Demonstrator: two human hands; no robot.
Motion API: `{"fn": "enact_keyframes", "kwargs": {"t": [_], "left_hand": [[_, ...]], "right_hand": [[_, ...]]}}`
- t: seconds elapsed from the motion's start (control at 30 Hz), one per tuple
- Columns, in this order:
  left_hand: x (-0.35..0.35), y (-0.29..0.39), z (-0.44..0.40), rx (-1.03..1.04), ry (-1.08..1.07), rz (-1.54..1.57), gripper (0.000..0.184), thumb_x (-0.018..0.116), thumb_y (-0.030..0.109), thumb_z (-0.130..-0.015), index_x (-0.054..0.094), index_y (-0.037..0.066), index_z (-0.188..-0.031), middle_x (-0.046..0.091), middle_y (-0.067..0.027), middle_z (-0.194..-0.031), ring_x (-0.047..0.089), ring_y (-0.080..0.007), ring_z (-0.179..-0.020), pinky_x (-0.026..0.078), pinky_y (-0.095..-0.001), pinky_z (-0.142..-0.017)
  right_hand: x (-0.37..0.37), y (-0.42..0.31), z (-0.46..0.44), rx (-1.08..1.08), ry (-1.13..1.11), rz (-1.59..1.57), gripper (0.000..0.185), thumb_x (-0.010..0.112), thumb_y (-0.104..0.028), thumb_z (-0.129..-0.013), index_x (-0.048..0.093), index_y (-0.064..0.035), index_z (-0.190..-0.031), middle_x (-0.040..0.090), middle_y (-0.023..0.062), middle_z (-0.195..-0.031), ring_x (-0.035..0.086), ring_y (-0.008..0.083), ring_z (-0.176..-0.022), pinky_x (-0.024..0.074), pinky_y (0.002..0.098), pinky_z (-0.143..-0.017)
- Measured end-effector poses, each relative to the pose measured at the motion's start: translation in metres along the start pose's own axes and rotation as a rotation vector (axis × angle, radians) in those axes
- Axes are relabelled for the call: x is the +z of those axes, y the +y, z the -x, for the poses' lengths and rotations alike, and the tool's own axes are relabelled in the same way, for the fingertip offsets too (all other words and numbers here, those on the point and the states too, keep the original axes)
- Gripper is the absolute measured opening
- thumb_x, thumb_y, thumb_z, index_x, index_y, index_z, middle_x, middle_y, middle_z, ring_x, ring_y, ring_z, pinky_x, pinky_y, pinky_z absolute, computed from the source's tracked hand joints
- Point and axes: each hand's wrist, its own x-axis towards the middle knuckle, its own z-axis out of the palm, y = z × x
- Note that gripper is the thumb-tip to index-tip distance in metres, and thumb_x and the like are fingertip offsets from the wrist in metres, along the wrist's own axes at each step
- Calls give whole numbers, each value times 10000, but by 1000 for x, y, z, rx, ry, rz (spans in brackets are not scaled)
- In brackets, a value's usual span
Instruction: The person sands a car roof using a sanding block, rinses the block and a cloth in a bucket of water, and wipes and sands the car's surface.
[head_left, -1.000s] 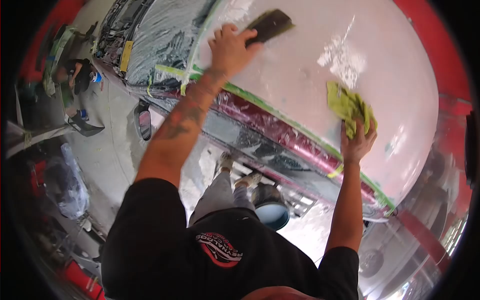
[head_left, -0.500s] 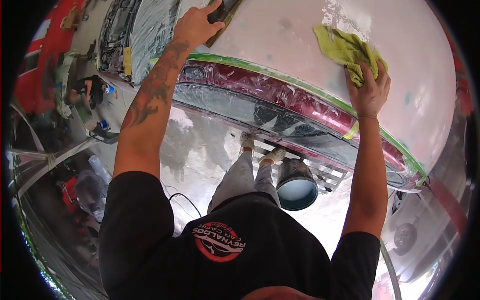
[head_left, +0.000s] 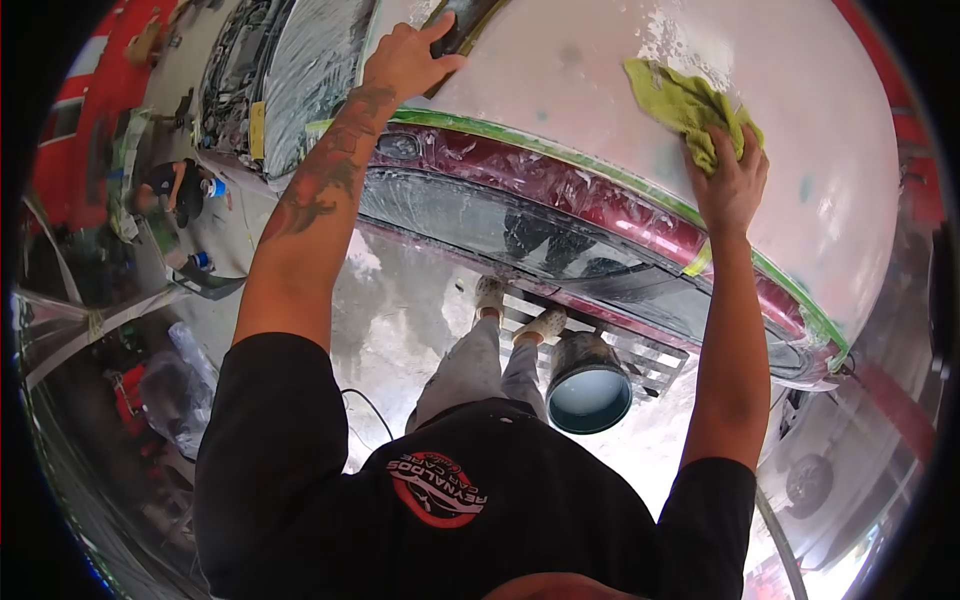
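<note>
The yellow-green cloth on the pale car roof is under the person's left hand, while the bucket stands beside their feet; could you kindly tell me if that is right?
Not quite: the head view shows the yellow-green cloth under the person's right hand. It is on the pale car roof, and the bucket stands beside their feet.

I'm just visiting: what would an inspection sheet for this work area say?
Surface: pale pink car roof, green tape along its near edge.
Job's things: dark block, cut off by the frame; yellow-green cloth; bucket of pale liquid near the feet.
Clutter: crumpled clear plastic at left.
Hands: left hand at the block, exact grip unclear; right hand grasping the cloth.
Cables: dark cable on the floor.
Surroundings: another person, far left.
</note>
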Motion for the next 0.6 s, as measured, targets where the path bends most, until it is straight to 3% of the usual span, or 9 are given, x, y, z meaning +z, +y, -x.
{"fn": "enact_keyframes", "kwargs": {"t": [0.1,0.17,0.2,0.33,0.47,0.53,0.6], "left_hand": [[10,13,12,-69,137,24,596,663,481,-896,507,413,-1467,540,-208,-1305,549,-453,-1208,522,-523,-937],[26,11,11,-66,203,144,577,653,440,-901,527,371,-1460,562,-229,-1224,567,-447,-1132,520,-550,-915],[29,15,14,-41,273,214,562,684,357,-898,566,309,-1445,569,-284,-1219,569,-460,-1085,507,-513,-945],[45,22,19,-36,507,163,559,703,340,-894,587,237,-1431,565,-255,-1134,539,-432,-1068,462,-520,-942],[45,36,27,-58,508,165,561,703,342,-902,574,202,-1430,549,-241,-1125,534,-418,-1048,444,-532,-894],[47,78,29,-293,493,205,549,695,342,-909,561,194,-1421,540,-243,-1148,525,-417,-1072,433,-532,-871],[52,133,51,-153,467,270,580,729,282,-880,546,194,-1424,545,-235,-1146,523,-414,-1086,427,-547,-891]], "right_hand": [[-18,13,26,-39,-81,-15,437,828,-355,-770,704,-235,-1171,534,143,-1338,525,423,-1175,463,517,-987],[-27,23,48,-39,-71,2,443,826,-350,-770,701,-230,-1178,514,172,-1343,510,444,-1185,450,537,-995],[-27,24,54,-41,-41,1,442,823,-352,-770,703,-223,-1175,511,175,-1341,506,443,-1187,448,539,-995],[-21,24,54,-12,-8,-5,444,816,-360,-764,709,-203,-1165,506,168,-1342,498,435,-1188,445,537,-991],[-21,25,54,0,-26,-1,441,813,-367,-763,715,-200,-1159,510,169,-1336,503,428,-1175,450,531,-977],[-21,23,53,-2,-31,-8,437,814,-366,-763,717,-200,-1156,510,172,-1335,504,426,-1170,451,531,-973],[-23,22,52,-8,-32,-12,430,820,-358,-766,721,-190,-1150,509,180,-1338,510,418,-1153,451,528,-962]]}}
